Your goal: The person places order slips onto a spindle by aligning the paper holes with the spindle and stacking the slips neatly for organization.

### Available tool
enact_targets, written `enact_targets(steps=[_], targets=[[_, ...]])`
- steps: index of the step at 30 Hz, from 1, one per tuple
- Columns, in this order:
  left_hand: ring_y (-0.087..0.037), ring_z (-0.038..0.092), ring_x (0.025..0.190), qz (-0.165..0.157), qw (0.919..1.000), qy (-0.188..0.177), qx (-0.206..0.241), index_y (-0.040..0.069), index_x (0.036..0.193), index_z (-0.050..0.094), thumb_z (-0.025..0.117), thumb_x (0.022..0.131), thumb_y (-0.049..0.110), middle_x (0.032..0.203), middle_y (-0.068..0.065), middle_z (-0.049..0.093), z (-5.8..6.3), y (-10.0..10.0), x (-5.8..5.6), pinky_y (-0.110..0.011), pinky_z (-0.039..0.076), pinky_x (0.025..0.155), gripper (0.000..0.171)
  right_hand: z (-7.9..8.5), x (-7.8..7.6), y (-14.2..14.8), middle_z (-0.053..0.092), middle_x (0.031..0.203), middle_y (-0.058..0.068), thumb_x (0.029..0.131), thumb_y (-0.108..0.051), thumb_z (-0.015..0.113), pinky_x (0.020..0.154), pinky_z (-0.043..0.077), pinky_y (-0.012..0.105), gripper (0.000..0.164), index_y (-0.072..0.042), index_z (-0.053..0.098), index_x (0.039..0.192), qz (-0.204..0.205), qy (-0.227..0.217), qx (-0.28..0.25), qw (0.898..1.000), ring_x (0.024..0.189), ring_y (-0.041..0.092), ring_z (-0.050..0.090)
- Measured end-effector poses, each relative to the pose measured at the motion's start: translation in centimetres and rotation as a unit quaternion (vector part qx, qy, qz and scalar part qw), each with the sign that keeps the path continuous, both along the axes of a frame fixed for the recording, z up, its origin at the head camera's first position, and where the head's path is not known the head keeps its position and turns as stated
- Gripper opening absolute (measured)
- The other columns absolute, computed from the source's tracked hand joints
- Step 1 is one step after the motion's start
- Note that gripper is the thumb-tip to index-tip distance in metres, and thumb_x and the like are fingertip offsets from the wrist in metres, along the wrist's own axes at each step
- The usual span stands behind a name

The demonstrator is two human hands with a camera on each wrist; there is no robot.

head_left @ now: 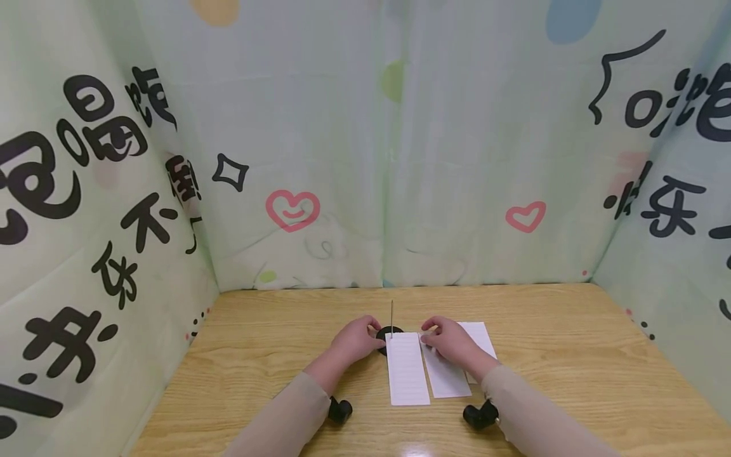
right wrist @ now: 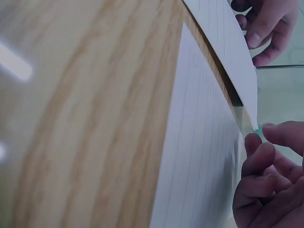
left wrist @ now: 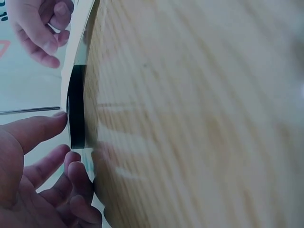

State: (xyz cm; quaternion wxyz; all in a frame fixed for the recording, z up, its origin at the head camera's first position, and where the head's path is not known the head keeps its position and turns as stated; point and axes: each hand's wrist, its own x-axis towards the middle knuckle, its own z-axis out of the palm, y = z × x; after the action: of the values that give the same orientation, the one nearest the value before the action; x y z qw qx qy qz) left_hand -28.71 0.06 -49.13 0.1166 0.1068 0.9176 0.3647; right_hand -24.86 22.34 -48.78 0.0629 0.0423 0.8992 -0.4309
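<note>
WORK AREA: LINED SHEET OVER A SPIKED BASE

A pale printed curtain (head_left: 342,127) encloses the far side and both flanks of the wood-grain table (head_left: 245,355). Two beige sleeves (head_left: 288,412) enter from the near edge, each with a black wrist fitting (head_left: 341,411) at its cuff.

Three sheets are visible near mid-table. The front lined sheet (head_left: 408,371) lies leftmost; its far end rests over the base and hides part of it. A second sheet (head_left: 451,381) lies just to its right. A third sheet (head_left: 478,335) is farther right, partly covered by the right forearm.

Left hand (head_left: 355,338): thumb and forefinger parted, thumb at the base's rim. Right hand (head_left: 451,341): fingers bent and parted, near the front sheet's far right corner, obstructing the view of the second sheet.

The round black base (left wrist: 77,108) sits between the hands, nearer the left. A thin metal rod (head_left: 391,316) stands upright there; whether it pierces the paper cannot be determined.
</note>
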Motion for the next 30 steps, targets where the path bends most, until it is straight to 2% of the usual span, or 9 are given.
enact_targets(steps=[13,21,30], targets=[[-0.019,0.052,0.080,-0.052,0.9986,-0.001,-0.004,0.010,0.124,0.065,0.081,0.083,0.021,0.087,-0.002,0.056,-0.3,-0.4,-0.4,-0.035,0.042,0.073,0.045,0.7,1.1,3.7,0.060,0.082,0.006,0.094,-0.017,0.068,0.058,0.044,0.032,0.035,0.000,0.061,0.124,0.016,0.000,0.026,1.000,0.062,0.020,0.053],[-0.020,0.052,0.081,-0.060,0.9980,-0.019,-0.007,0.013,0.131,0.063,0.081,0.083,0.022,0.088,-0.002,0.056,-0.4,-0.6,-0.6,-0.036,0.041,0.073,0.051,1.1,1.7,7.0,0.060,0.090,0.008,0.093,-0.019,0.069,0.064,0.046,0.032,0.043,0.000,0.058,0.130,0.016,-0.008,0.044,0.999,0.074,0.020,0.054],[-0.019,0.051,0.079,-0.074,0.9971,-0.015,-0.009,0.013,0.131,0.063,0.081,0.084,0.021,0.088,-0.002,0.056,-0.3,-0.9,-0.5,-0.035,0.041,0.071,0.051,1.6,2.5,10.6,0.055,0.084,0.008,0.094,-0.025,0.069,0.063,0.041,0.034,0.055,0.002,0.051,0.138,0.020,-0.011,0.064,0.998,0.070,0.021,0.050]])
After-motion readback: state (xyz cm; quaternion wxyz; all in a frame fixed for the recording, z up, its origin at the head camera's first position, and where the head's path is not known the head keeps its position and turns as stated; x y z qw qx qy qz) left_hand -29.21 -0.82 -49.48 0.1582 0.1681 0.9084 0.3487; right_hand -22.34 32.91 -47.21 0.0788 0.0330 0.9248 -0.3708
